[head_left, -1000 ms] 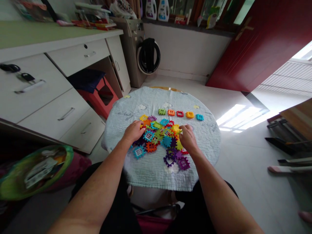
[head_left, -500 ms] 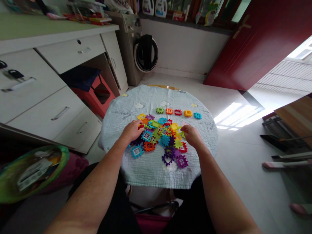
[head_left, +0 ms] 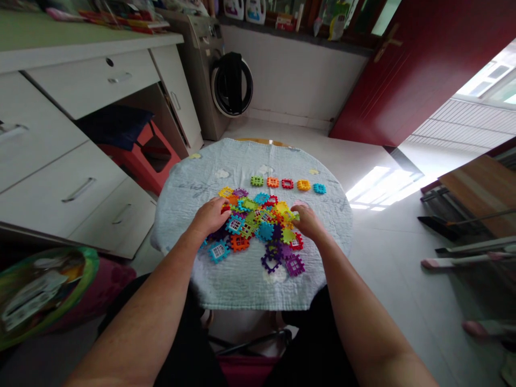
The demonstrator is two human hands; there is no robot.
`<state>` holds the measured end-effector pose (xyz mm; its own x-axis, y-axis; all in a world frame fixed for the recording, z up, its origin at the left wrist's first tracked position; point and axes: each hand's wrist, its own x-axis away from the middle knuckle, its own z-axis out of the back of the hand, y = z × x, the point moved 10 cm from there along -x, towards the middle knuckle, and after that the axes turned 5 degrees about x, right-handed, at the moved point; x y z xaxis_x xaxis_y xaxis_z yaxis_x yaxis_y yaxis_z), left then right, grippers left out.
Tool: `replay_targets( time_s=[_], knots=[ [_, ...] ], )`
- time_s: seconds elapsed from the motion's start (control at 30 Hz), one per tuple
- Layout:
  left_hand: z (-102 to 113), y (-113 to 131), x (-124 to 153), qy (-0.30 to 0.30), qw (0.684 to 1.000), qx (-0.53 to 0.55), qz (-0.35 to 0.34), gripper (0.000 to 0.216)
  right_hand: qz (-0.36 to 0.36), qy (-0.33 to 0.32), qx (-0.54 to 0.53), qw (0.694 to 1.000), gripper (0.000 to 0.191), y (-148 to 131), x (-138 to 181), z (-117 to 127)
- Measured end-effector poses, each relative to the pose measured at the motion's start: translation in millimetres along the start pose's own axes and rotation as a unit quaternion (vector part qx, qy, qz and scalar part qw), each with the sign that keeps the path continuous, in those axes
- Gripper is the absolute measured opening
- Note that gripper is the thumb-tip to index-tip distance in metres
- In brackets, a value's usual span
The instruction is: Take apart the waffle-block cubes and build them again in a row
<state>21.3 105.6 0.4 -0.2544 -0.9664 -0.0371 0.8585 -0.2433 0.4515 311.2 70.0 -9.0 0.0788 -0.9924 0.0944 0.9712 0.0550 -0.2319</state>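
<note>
A heap of colourful plastic interlocking building tiles (head_left: 265, 231) lies on the cloth-covered round table, many with window-like cut-outs. My left hand (head_left: 210, 216) rests against the heap's left edge, thumb and forefinger apart beside a red tile; its other fingers are mostly hidden. At the right edge is my right hand (head_left: 307, 220), fingers bent and parted next to yellow-green tiles. No tile is seen lifted by either hand. Behind the heap, several tiles lie spaced in a row, from a green tile (head_left: 257, 181) on the left to a blue tile (head_left: 320, 188) on the right.
A pale blue cloth (head_left: 237, 287) covers the table. To the left stand white drawers (head_left: 86, 188), a red stool (head_left: 133, 166) and a full waste bin (head_left: 91, 290). A washing machine (head_left: 201, 70) with its door open is behind; a red door (head_left: 374, 75) is at right.
The whole view has shifted slightly, so the table sits further left. Both hands stay at the sides of the heap, and the row of tiles looks the same.
</note>
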Motion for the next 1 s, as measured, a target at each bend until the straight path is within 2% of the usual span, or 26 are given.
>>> replay_targets(
  time_s=[0.1,0.2,0.33,0.47,0.63,0.7,0.77,0.83,0.93,1.0],
  knots=[
    [-0.9,1.2,0.3,-0.005,1.0,-0.002,-0.002,0.032,0.01,-0.028,0.038,0.999,0.042,-8.8,-4.3,-18.4],
    [-0.7,2.5,0.5,-0.006,1.0,-0.002,-0.004,0.032,-0.006,-0.03,0.055,0.998,0.033,-9.1,-9.3,-22.8],
    [-0.5,5.6,0.2,-0.008,1.0,0.001,-0.007,0.032,-0.042,0.003,0.033,0.999,0.026,-2.2,-14.2,-7.7],
    [-1.6,8.8,0.1,-0.016,1.0,0.007,-0.008,0.033,-0.079,0.034,-0.031,0.996,0.026,7.7,-13.8,9.0],
    [-0.8,12.9,0.8,-0.021,1.0,0.006,-0.006,0.033,-0.105,0.042,-0.077,0.991,0.041,21.1,-10.8,9.2],
    [1.3,14.4,1.6,-0.024,1.0,0.001,-0.001,0.033,-0.104,0.075,-0.063,0.99,0.046,19.7,-8.3,14.1],
    [4.9,15.6,2.8,-0.026,1.0,0.001,0.007,0.032,-0.079,0.13,-0.055,0.987,0.048,4.9,-2.9,24.3],
    [9.2,15.9,4.1,-0.028,0.999,0.003,0.02,0.031,-0.008,0.158,-0.073,0.985,0.044,-30.0,5.1,29.4],
    [14.0,16.1,6.1,-0.041,0.998,-0.002,0.037,0.032,0.155,0.111,-0.087,0.978,0.035,-107.9,24.1,16.6],
    [16.0,16.4,6.9,-0.047,0.998,-0.009,0.042,0.033,0.207,0.087,-0.069,0.972,0.042,-146.5,37.3,4.5]
  ],
)
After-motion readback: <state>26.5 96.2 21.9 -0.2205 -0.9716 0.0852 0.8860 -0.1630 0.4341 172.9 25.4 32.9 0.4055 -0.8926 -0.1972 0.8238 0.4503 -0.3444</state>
